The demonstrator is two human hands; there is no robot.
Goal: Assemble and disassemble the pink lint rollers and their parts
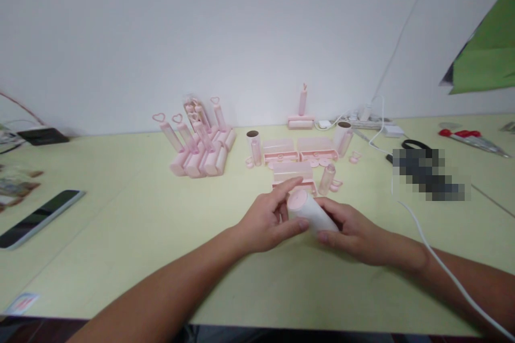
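A white lint roller refill with a pink end cap is tilted between my two hands above the table. My right hand wraps round its lower right end. At the capped end, my left hand grips it with the thumb in front, its index finger stretched past the cap. Just behind lie a pink roller frame with a clear cover, a clear pink handle and a small pink hanging loop. Farther back are two more covered frames and loose pink discs.
Two refills stand upright with handles beside them. Assembled pink lint rollers cluster at back left; another roller stands by the wall. A phone lies left. Red-handled scissors and a white cable are right.
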